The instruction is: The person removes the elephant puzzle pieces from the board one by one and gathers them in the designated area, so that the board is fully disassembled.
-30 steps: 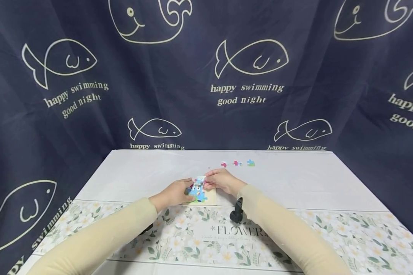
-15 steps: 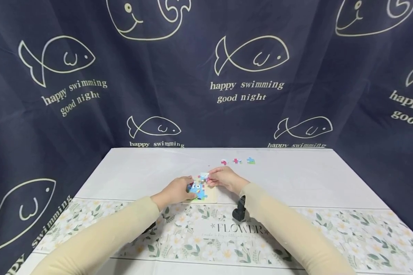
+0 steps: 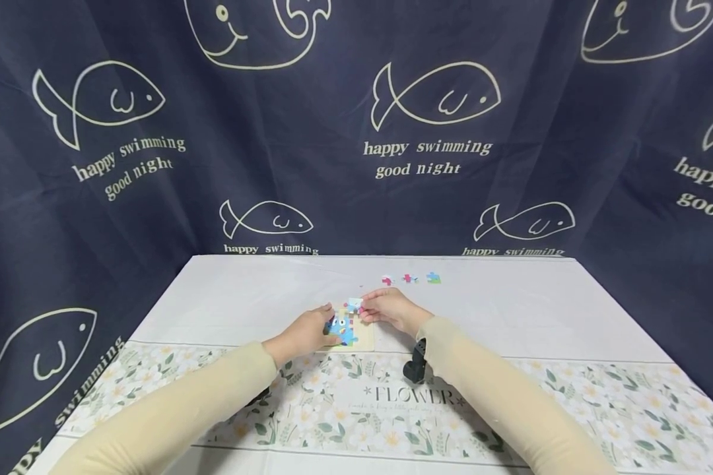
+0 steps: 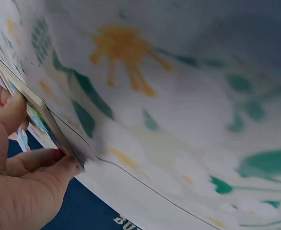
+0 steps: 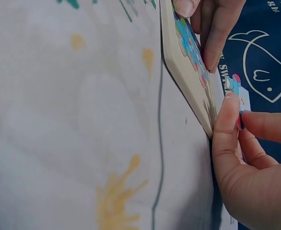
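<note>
White table [image 3: 232,290]: my left hand [image 3: 303,334] grips the jigsaw tray [image 3: 365,336] at its left, right hand [image 3: 395,310] pinches a blue-white puzzle piece [image 3: 354,305] near the tray's far edge; best match tabs before pressing.

Curtain [image 3: 327,132]: pale "happy swimming" printed over and over, "good night" beneath in places; some repeats cut off at the view's edges. Floral strip [image 3: 309,422] across counter [image 3: 214,297]: dark "FLOWER" between star marks; finer line under it too small to read.
</note>
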`<state>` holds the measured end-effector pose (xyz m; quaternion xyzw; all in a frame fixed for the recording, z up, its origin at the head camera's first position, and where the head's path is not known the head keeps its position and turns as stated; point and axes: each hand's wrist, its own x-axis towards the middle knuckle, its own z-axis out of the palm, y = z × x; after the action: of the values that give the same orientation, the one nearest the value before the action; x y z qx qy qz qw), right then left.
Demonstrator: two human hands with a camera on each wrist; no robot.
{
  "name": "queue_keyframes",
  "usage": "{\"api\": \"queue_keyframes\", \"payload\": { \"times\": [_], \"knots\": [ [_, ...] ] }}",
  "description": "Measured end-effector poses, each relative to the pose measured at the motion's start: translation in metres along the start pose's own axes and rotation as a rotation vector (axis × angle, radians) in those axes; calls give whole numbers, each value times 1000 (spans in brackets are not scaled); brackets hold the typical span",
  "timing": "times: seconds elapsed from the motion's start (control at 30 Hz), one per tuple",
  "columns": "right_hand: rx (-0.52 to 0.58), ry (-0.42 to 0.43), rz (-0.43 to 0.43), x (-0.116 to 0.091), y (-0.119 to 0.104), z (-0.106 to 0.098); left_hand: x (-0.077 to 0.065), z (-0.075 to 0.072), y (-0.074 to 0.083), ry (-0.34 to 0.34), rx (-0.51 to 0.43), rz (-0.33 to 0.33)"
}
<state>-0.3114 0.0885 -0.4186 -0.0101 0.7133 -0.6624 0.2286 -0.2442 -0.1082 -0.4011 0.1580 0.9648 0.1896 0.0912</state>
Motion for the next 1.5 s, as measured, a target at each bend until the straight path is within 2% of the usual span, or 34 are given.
{"api": "queue_keyframes", "payload": {
  "times": [0.2, 0.47, 0.8, 1.13, 1.5],
  "knots": [
    [-8, 2, 2, 0, 1, 0, -2, 1, 6, -6, -24, -29],
    [-9, 7, -1, -1, 0, -2, -2, 1, 7, 3, 4, -38],
    [-25, 45, -52, -4, -5, -17, -2, 0, 4, 2, 35, 6],
    [-32, 105, -21, -11, -17, -37, -5, 2, 3, 10, 27, 35],
    [1, 115, -41, -12, -19, -50, -5, 6, -1, 29, 39, 22]
  ]
}}
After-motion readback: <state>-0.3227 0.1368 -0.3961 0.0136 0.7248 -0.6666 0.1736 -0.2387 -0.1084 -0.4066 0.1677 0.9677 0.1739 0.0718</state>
